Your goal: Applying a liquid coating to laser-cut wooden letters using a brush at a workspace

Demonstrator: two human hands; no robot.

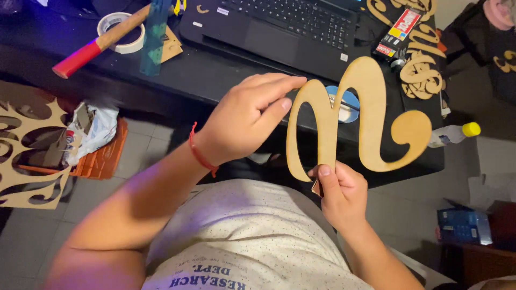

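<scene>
A: Head view, item one. What was held?

B: A flat wooden cursive letter (359, 115), tan, looped like an "m" with a round curl at its right end, was held upright in the air just before the near edge of the black desk (215, 80). It was gripped by both hands. The left hand (244, 121), a red string bracelet (200, 153) at its wrist, was closed on the letter's left arch, thumb and fingertips pinched over the top. The right hand (341, 196) was clenched on the lower middle stroke, thumb pressed flat against the front face.

A: And what was recorded on the desk?

B: An open black laptop (279, 27) was logged at the middle of the far side. Toward the far left corner, a hammer with a red-tipped wooden handle (99, 43) was laid across a roll of white tape (126, 32). Ornate wooden cut-outs (422, 72) were noted at the right edge, and a bottle with a yellow cap (454, 133) beside the near right corner. A carved wooden panel (29, 156) was seen left, below desk level.
</scene>
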